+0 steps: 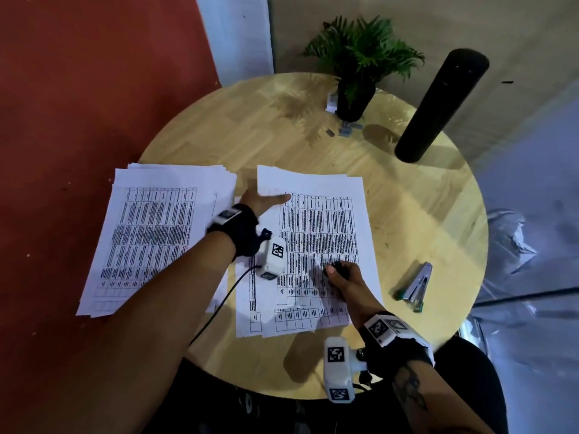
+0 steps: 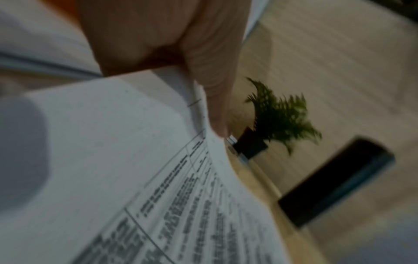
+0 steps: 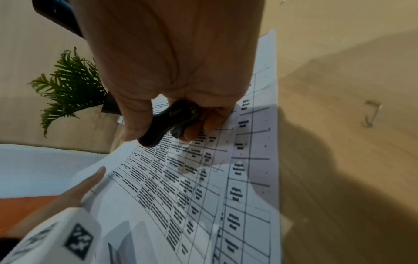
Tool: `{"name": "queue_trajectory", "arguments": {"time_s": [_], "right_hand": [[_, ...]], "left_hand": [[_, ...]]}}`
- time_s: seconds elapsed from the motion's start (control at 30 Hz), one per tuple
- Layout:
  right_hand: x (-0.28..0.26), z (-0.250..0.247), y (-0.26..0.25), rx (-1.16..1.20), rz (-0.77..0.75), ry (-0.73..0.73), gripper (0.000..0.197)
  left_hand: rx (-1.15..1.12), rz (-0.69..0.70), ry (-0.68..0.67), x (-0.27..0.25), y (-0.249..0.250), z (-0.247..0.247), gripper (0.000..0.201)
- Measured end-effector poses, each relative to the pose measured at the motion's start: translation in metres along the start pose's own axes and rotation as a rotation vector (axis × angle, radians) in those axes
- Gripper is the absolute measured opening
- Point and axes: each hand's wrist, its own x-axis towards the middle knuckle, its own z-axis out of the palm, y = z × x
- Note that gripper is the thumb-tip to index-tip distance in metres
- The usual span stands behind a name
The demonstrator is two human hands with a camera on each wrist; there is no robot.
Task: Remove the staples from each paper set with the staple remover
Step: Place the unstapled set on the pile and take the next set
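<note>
A printed paper set point(image 1: 326, 220) lies in the middle of the round table. My left hand point(image 1: 265, 202) pinches its upper left corner, thumb on top and fingers under the sheets. In the left wrist view the thumb point(image 2: 210, 75) presses the lifted corner of the paper set point(image 2: 108, 157) beside a staple point(image 2: 195, 103). My right hand point(image 1: 342, 274) rests on the lower half of the set and grips a black staple remover point(image 1: 337, 266). The right wrist view shows the staple remover point(image 3: 174, 121) in the curled fingers, above the paper set point(image 3: 203, 196).
A second stack of printed sheets point(image 1: 150, 233) lies to the left. A metal stapler point(image 1: 416, 286) sits right of the papers. A potted plant point(image 1: 357, 73) and a black cylinder point(image 1: 438, 104) stand at the back. A loose bent staple point(image 3: 371, 114) lies on the wood.
</note>
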Motion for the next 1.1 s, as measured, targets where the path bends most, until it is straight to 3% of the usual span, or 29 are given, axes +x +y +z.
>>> {"name": "queue_trajectory", "arguments": {"time_s": [0.1,0.17,0.2,0.27,0.37,0.4,0.5,0.6,0.7,0.8,0.9,1.0,1.1], "right_hand": [[0.0,0.0,0.0,0.007,0.004,-0.003,0.028],[0.001,0.0,0.0,0.015,0.007,0.002,0.029],[0.001,-0.001,0.001,0.02,0.01,0.005,0.029],[0.002,-0.001,0.0,0.024,0.018,0.009,0.028],[-0.004,0.0,-0.006,0.047,0.011,0.004,0.022],[-0.005,-0.001,-0.007,0.06,0.01,0.005,0.02],[-0.011,-0.002,-0.01,0.055,0.001,0.027,0.01],[-0.023,-0.007,-0.031,0.141,-0.078,0.102,0.012],[-0.037,-0.019,-0.076,0.242,-0.217,0.115,0.031],[-0.053,-0.03,-0.131,0.268,-0.358,0.031,0.058],[-0.079,-0.035,-0.18,0.255,-0.484,-0.175,0.075],[-0.107,-0.036,-0.213,0.199,-0.602,-0.365,0.068],[-0.114,-0.036,-0.223,0.251,-0.648,-0.367,0.069]], "left_hand": [[-0.042,-0.263,-0.195,-0.027,-0.028,-0.007,0.097],[0.044,-0.334,-0.249,-0.035,-0.047,-0.009,0.103],[0.038,-0.328,-0.258,-0.038,-0.053,-0.007,0.094],[-0.03,-0.256,-0.208,-0.038,-0.051,-0.003,0.079],[-0.167,-0.125,-0.076,-0.009,-0.066,0.006,0.118],[-0.198,-0.101,-0.033,-0.007,-0.066,0.009,0.112],[-0.268,-0.031,0.037,-0.046,-0.044,0.011,0.055],[-0.323,0.125,0.015,-0.075,-0.03,0.006,0.038],[-0.397,0.265,-0.006,-0.105,-0.004,-0.012,0.034],[-0.429,0.38,-0.028,-0.131,0.023,-0.034,0.028],[-0.418,0.488,-0.072,-0.157,0.052,-0.055,0.028],[-0.381,0.586,-0.104,-0.182,0.074,-0.072,0.028],[-0.377,0.651,-0.103,-0.202,0.089,-0.083,0.043]]}}
